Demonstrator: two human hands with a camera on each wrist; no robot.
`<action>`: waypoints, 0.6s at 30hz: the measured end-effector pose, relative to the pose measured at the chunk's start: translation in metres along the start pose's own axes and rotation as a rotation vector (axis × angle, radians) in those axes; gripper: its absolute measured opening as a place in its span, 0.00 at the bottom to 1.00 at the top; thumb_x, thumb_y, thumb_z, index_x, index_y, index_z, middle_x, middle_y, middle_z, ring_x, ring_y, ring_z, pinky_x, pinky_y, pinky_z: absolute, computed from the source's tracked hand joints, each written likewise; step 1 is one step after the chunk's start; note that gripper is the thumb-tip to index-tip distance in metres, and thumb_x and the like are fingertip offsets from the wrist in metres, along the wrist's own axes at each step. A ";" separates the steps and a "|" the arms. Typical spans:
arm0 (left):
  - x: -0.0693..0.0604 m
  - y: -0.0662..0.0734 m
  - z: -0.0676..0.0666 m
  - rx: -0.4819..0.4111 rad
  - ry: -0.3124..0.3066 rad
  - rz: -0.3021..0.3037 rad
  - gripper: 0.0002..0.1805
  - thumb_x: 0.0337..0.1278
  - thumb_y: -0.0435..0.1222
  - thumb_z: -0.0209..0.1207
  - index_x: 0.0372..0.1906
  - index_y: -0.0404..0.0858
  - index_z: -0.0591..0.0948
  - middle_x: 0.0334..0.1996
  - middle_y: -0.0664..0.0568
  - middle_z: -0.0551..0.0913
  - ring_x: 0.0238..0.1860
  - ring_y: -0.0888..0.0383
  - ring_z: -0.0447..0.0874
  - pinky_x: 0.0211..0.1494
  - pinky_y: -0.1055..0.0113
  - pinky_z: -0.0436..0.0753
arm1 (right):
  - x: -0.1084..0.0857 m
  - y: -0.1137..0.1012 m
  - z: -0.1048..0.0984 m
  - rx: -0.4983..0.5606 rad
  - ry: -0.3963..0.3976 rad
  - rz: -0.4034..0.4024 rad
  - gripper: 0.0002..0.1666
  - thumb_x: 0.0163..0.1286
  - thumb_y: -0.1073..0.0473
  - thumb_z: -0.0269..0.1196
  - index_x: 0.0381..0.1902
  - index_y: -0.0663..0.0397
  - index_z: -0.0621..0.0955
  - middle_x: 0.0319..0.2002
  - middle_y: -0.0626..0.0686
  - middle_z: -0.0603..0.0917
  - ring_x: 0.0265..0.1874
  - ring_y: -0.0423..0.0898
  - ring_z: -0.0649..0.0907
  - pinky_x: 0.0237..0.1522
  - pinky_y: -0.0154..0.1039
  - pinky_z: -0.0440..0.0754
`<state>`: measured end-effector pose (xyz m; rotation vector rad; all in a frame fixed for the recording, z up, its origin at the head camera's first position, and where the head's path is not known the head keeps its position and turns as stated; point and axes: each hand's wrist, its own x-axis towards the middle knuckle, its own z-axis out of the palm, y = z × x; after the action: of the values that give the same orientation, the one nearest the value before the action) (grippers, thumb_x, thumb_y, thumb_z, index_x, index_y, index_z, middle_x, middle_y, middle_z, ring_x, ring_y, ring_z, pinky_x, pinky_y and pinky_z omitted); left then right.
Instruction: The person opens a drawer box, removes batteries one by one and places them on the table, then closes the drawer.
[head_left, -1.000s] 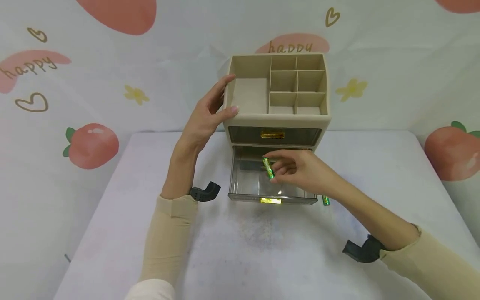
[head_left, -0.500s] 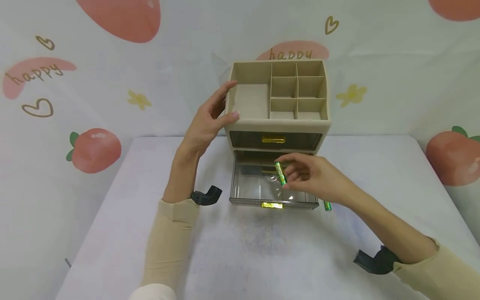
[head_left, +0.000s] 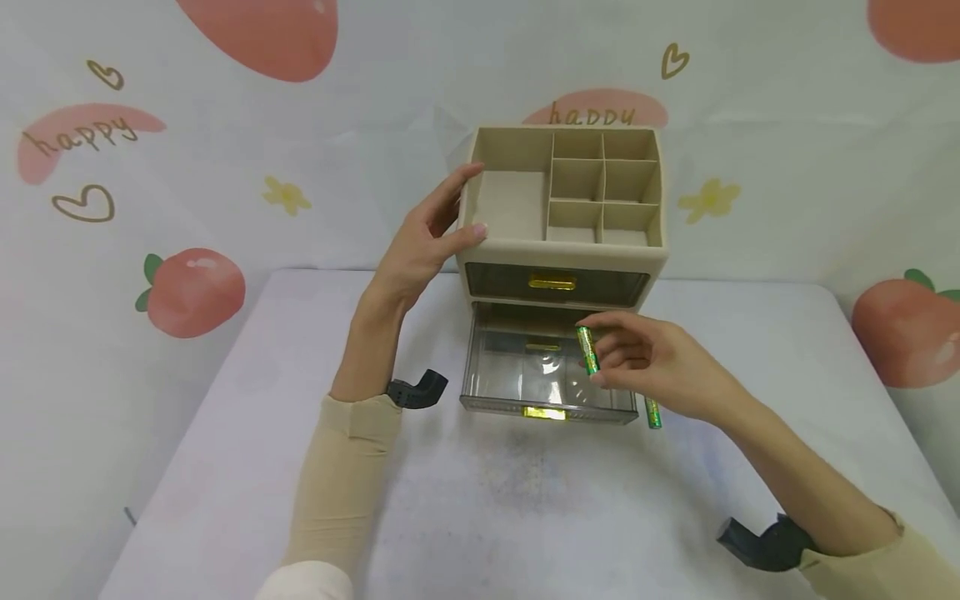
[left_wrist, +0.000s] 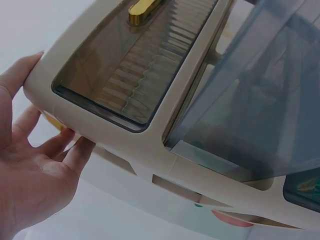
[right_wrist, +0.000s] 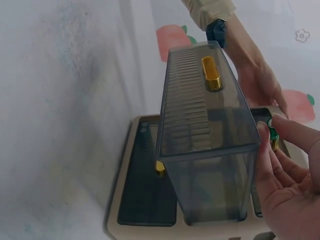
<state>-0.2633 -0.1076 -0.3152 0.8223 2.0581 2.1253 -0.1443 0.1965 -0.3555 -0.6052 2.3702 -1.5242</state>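
Observation:
A beige desk organizer (head_left: 562,252) with drawers stands at the back of the table. My left hand (head_left: 422,242) grips its upper left side, thumb at the front rim and fingers along the side wall; in the left wrist view that hand (left_wrist: 42,160) holds the organizer's corner. A see-through middle drawer (head_left: 495,379) with a gold handle is pulled out. Above the drawer's right part, my right hand (head_left: 654,362) pinches a green battery (head_left: 587,350) between thumb and fingertips. Another green battery (head_left: 653,412) lies on the table by the drawer's right front corner, partly hidden.
The organizer's top has one large compartment (head_left: 512,204) and several small ones. Its upper drawer (head_left: 502,282) is closed, and a lower drawer (right_wrist: 145,200) appears closed in the right wrist view. A patterned cloth (head_left: 360,142) hangs behind the white table (head_left: 465,500).
The right hand has moved to the right with the battery, from over the drawer's middle toward its right side. The left hand keeps its hold on the organizer. The head view has shifted slightly.

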 end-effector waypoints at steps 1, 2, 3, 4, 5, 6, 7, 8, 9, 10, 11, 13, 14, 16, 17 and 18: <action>0.001 -0.002 -0.001 -0.001 0.000 0.002 0.38 0.61 0.25 0.60 0.76 0.41 0.63 0.75 0.47 0.60 0.73 0.51 0.60 0.68 0.62 0.67 | -0.002 0.000 -0.001 0.003 0.005 -0.001 0.33 0.61 0.64 0.72 0.63 0.51 0.76 0.41 0.55 0.83 0.39 0.48 0.86 0.43 0.35 0.83; 0.001 -0.003 -0.001 -0.001 0.000 0.005 0.38 0.61 0.25 0.60 0.76 0.42 0.63 0.75 0.47 0.60 0.73 0.51 0.61 0.68 0.62 0.67 | -0.003 0.000 -0.002 0.005 0.009 -0.006 0.33 0.61 0.65 0.72 0.63 0.51 0.75 0.41 0.55 0.83 0.39 0.48 0.86 0.43 0.35 0.83; 0.001 -0.004 -0.002 -0.001 -0.001 0.009 0.38 0.61 0.26 0.60 0.76 0.42 0.64 0.75 0.47 0.61 0.72 0.52 0.62 0.67 0.62 0.67 | -0.005 0.001 -0.003 0.010 0.013 -0.010 0.33 0.61 0.65 0.72 0.63 0.51 0.75 0.41 0.56 0.83 0.39 0.48 0.86 0.43 0.35 0.83; 0.001 -0.004 -0.002 0.000 0.001 0.012 0.38 0.61 0.26 0.60 0.76 0.43 0.64 0.74 0.47 0.61 0.72 0.52 0.62 0.68 0.62 0.67 | -0.006 0.001 -0.004 0.012 0.016 -0.020 0.33 0.61 0.66 0.72 0.63 0.52 0.75 0.40 0.56 0.83 0.38 0.48 0.86 0.42 0.35 0.83; 0.001 -0.005 -0.002 -0.004 -0.001 0.014 0.38 0.61 0.26 0.60 0.75 0.43 0.64 0.74 0.46 0.61 0.72 0.52 0.63 0.67 0.62 0.67 | -0.008 0.001 -0.005 0.015 0.017 -0.028 0.33 0.60 0.67 0.72 0.63 0.53 0.75 0.40 0.56 0.83 0.38 0.48 0.86 0.42 0.35 0.83; 0.000 -0.005 -0.002 -0.005 -0.002 0.012 0.37 0.61 0.26 0.61 0.75 0.44 0.65 0.74 0.46 0.62 0.71 0.52 0.63 0.67 0.62 0.68 | -0.009 0.002 -0.006 0.017 0.017 -0.032 0.33 0.60 0.67 0.72 0.63 0.53 0.75 0.40 0.56 0.83 0.38 0.48 0.86 0.42 0.35 0.83; 0.000 -0.005 -0.002 -0.005 -0.004 0.011 0.37 0.61 0.26 0.61 0.75 0.44 0.65 0.74 0.46 0.63 0.71 0.53 0.63 0.67 0.62 0.68 | -0.011 0.003 -0.007 0.018 0.018 -0.039 0.33 0.60 0.68 0.72 0.63 0.54 0.75 0.40 0.56 0.83 0.37 0.48 0.86 0.42 0.35 0.83; 0.000 -0.005 -0.002 -0.004 -0.007 0.011 0.37 0.62 0.27 0.61 0.75 0.44 0.65 0.73 0.46 0.63 0.71 0.53 0.63 0.67 0.62 0.68 | -0.013 0.004 -0.008 0.020 0.019 -0.042 0.33 0.60 0.69 0.71 0.63 0.54 0.75 0.40 0.56 0.83 0.37 0.48 0.86 0.42 0.35 0.83; 0.000 -0.004 -0.001 -0.002 -0.009 0.010 0.37 0.62 0.27 0.61 0.75 0.44 0.65 0.73 0.46 0.63 0.71 0.53 0.64 0.67 0.61 0.68 | -0.015 0.005 -0.009 0.022 0.018 -0.044 0.33 0.60 0.69 0.71 0.63 0.54 0.75 0.40 0.56 0.83 0.37 0.48 0.86 0.42 0.35 0.83; -0.001 -0.004 -0.001 0.000 -0.011 0.010 0.37 0.62 0.27 0.61 0.75 0.44 0.65 0.73 0.46 0.63 0.71 0.53 0.64 0.67 0.62 0.68 | -0.016 0.006 -0.010 0.019 0.018 -0.054 0.34 0.60 0.69 0.71 0.64 0.55 0.74 0.39 0.56 0.83 0.37 0.48 0.86 0.41 0.35 0.83; -0.001 -0.004 -0.001 0.000 -0.014 0.008 0.37 0.62 0.28 0.61 0.75 0.44 0.65 0.73 0.46 0.63 0.71 0.53 0.63 0.66 0.61 0.68 | -0.018 0.007 -0.010 0.019 0.018 -0.057 0.34 0.60 0.70 0.71 0.64 0.55 0.74 0.39 0.56 0.83 0.37 0.48 0.85 0.41 0.35 0.83; -0.001 -0.004 -0.001 0.006 -0.011 0.008 0.37 0.62 0.28 0.61 0.75 0.44 0.65 0.73 0.46 0.63 0.71 0.53 0.63 0.66 0.61 0.68 | -0.020 0.010 -0.012 0.017 0.018 -0.069 0.34 0.60 0.70 0.71 0.64 0.56 0.74 0.39 0.56 0.83 0.38 0.47 0.85 0.40 0.34 0.83; -0.001 -0.004 -0.001 0.008 -0.011 0.009 0.37 0.62 0.28 0.61 0.75 0.44 0.65 0.73 0.46 0.63 0.71 0.53 0.63 0.66 0.61 0.68 | -0.020 0.011 -0.012 0.016 0.018 -0.074 0.34 0.60 0.70 0.71 0.64 0.56 0.74 0.39 0.56 0.83 0.38 0.47 0.85 0.40 0.34 0.82; -0.001 -0.003 -0.002 0.008 -0.007 0.005 0.37 0.62 0.28 0.61 0.75 0.45 0.65 0.73 0.47 0.63 0.71 0.54 0.63 0.66 0.61 0.68 | -0.022 0.014 -0.013 0.009 0.014 -0.092 0.34 0.60 0.71 0.70 0.64 0.58 0.74 0.39 0.56 0.83 0.38 0.46 0.84 0.39 0.34 0.82; -0.001 -0.002 -0.002 0.006 -0.006 0.003 0.37 0.62 0.28 0.61 0.75 0.45 0.65 0.73 0.47 0.63 0.71 0.54 0.63 0.66 0.61 0.68 | -0.023 0.015 -0.014 0.007 0.014 -0.094 0.34 0.60 0.71 0.71 0.64 0.58 0.74 0.39 0.55 0.83 0.38 0.46 0.84 0.39 0.34 0.82; -0.001 -0.002 -0.002 0.007 -0.005 0.001 0.37 0.62 0.28 0.61 0.75 0.45 0.65 0.73 0.47 0.63 0.71 0.54 0.63 0.66 0.61 0.68 | -0.024 0.017 -0.014 0.003 0.012 -0.099 0.34 0.59 0.72 0.71 0.64 0.58 0.75 0.39 0.55 0.83 0.38 0.46 0.84 0.39 0.34 0.81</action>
<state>-0.2636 -0.1098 -0.3174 0.8290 2.0646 2.1152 -0.1331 0.2254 -0.3647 -0.7245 2.3789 -1.5758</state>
